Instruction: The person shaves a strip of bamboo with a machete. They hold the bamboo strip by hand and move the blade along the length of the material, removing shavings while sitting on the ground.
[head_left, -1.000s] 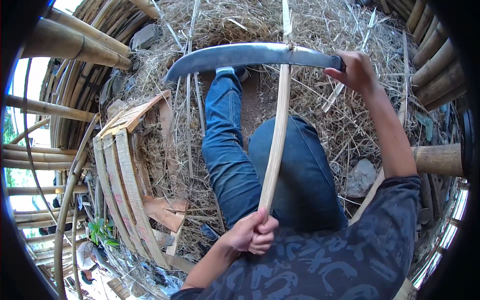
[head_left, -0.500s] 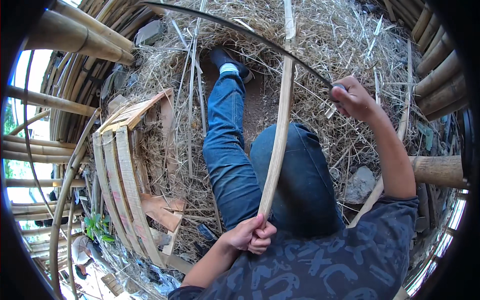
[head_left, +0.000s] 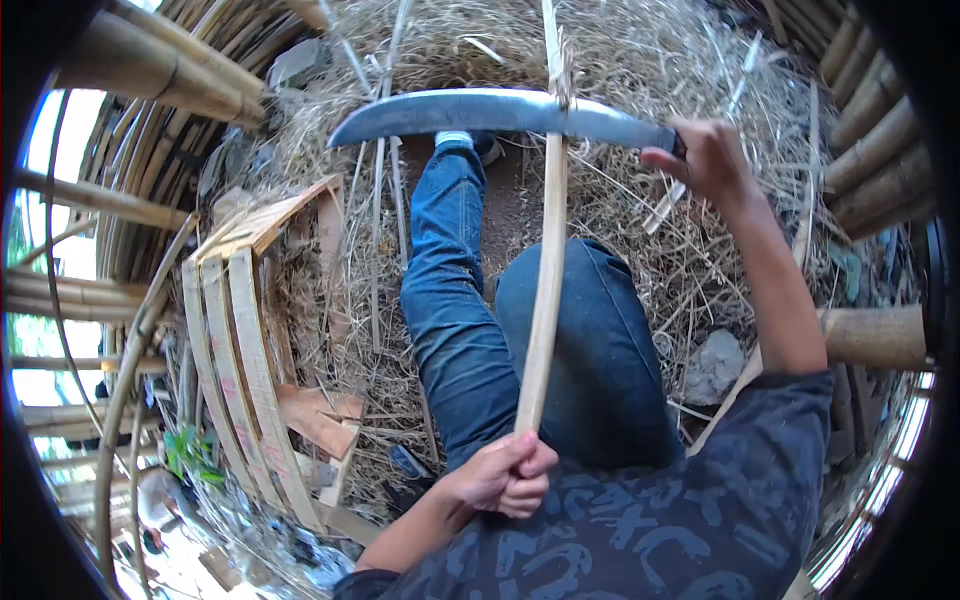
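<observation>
My left hand (head_left: 507, 477) is closed around the near end of a long, pale bamboo strip (head_left: 548, 270), close to my waist. The strip runs away from me over my bent right knee to the top of the view. At the far right, my right hand (head_left: 708, 160) grips the dark handle of a machete (head_left: 450, 112). Its wide, curved blade lies crosswise over the strip with its flat side showing, tip to the left. Frayed slivers stick up from the strip where the blade meets it.
A slatted wooden crate (head_left: 240, 370) stands left of my legs. Shavings and thin strips (head_left: 640, 60) cover the ground. A grey stone (head_left: 715, 367) and a thick bamboo pole (head_left: 875, 336) are at the right. Bamboo poles (head_left: 160, 75) line the left, where another person (head_left: 158, 500) shows in part.
The machete has turned from edge-on to showing its broad side, and its tip has come nearer to me. The strip's far end has shifted left, and shavings now curl up beside the blade.
</observation>
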